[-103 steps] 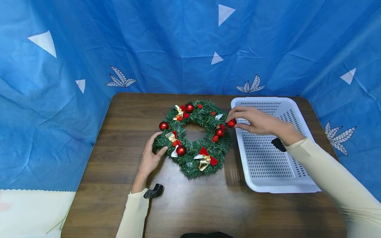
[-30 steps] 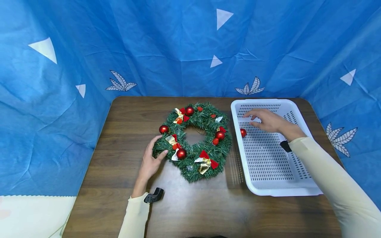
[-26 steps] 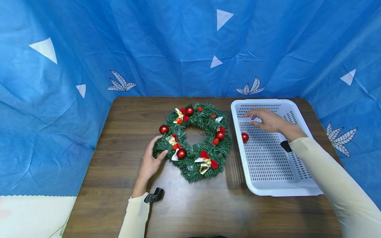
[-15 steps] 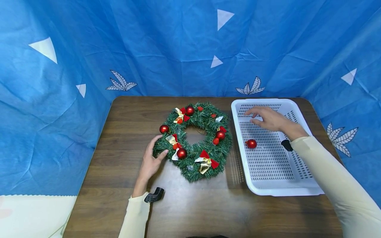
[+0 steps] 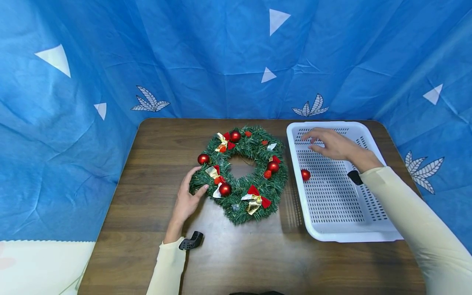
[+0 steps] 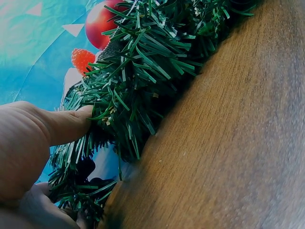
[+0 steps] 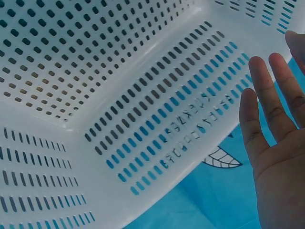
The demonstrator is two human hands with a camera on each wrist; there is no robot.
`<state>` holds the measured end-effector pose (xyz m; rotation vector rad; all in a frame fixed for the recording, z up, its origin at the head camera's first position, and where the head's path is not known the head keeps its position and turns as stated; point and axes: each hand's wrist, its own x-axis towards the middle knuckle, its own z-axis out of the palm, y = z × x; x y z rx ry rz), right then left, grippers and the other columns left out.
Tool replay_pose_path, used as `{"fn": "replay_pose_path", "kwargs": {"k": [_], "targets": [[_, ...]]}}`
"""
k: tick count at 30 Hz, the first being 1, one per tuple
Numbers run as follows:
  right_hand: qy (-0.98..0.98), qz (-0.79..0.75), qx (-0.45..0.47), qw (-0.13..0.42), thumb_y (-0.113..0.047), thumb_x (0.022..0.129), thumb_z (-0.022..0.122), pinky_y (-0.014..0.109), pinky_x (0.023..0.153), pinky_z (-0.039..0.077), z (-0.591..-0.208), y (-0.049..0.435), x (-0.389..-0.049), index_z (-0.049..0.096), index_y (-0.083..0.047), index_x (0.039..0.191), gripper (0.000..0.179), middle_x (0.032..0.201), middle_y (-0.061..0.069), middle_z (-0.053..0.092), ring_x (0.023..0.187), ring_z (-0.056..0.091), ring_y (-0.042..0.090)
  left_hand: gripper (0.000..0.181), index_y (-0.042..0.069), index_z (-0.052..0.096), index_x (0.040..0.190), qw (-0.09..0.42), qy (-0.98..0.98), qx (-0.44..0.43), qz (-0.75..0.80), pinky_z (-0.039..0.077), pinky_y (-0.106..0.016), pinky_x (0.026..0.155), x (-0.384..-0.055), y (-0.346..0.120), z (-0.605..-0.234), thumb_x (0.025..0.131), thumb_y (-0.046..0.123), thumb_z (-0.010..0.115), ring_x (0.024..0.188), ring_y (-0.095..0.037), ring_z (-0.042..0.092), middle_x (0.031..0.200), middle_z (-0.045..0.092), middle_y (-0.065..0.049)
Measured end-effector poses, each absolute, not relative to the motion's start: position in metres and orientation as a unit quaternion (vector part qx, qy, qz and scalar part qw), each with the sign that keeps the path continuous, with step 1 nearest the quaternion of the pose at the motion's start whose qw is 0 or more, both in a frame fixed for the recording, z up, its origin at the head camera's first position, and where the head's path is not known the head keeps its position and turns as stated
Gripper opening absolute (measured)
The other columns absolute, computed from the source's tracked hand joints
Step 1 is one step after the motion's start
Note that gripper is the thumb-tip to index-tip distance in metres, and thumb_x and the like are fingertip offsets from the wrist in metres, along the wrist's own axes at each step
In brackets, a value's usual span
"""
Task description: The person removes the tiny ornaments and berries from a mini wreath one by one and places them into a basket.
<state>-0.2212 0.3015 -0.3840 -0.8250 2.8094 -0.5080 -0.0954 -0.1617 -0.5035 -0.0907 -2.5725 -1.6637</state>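
A green tinsel Christmas wreath [image 5: 239,217] lies on the table, decorated with red baubles [image 5: 273,166], berries and red-and-gold bows [image 5: 255,200]. My left hand [image 5: 187,200] holds its left edge, thumb on the near side and fingers round the far side. Close up in the left wrist view, the thumb [image 6: 69,125] presses into the green needles. My right hand [image 5: 333,144] hovers over the back of the white plastic basket [image 5: 324,237], its fingers loosely bent and holding nothing. One loose red bauble [image 5: 305,175] rests inside the basket by its left wall.
The brown wooden table [image 5: 136,196] carries the basket at the right, a narrow gap from the wreath. A blue patterned cloth [image 5: 221,57] hangs behind and along both sides. Pale fabric [image 5: 40,266] shows at the lower left.
My right hand carried a red bauble from the wreath's right side and let it go in the basket. The bauble rolled inward, then back toward the left wall. My left hand stayed on the wreath.
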Motion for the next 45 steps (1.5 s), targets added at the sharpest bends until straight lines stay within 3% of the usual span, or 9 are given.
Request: {"fn": "replay_pose_path", "kwargs": {"k": [11,27,45], "targets": [[0.931,-0.189,-0.306,0.052,-0.005,0.093,0.069,0.053,0.091,0.053,-0.373,0.294,-0.219,0.066,-0.005,0.125,0.033,0.120,0.015,0.067,0.102,0.064,0.030,0.064,0.022,0.046,0.148,0.046,-0.837,-0.033,-0.544,0.025,-0.059,0.118,-0.095,-0.161,-0.503,0.091,0.014,0.074,0.144,-0.033,0.036,0.153,0.045,-0.011],[0.906,-0.187,-0.379,0.015,-0.006,0.091,0.071,0.052,0.100,0.049,-0.357,0.266,-0.211,0.069,-0.008,0.119,0.027,0.123,0.010,0.067,0.117,0.061,0.029,0.063,0.022,0.046,0.148,0.036,-0.842,-0.021,-0.537,0.025,-0.059,0.118,-0.094,-0.162,-0.502,0.092,0.016,0.074,0.145,-0.033,0.035,0.154,0.044,-0.009],[0.875,-0.145,-0.460,0.042,-0.008,0.088,0.075,0.050,0.097,0.051,-0.362,0.238,-0.205,0.071,-0.010,0.114,0.026,0.120,0.008,0.066,0.113,0.060,0.029,0.063,0.020,0.045,0.149,0.039,-0.841,-0.027,-0.539,0.025,-0.061,0.117,-0.094,-0.161,-0.502,0.092,0.013,0.073,0.146,-0.034,0.034,0.155,0.043,-0.010]]}}
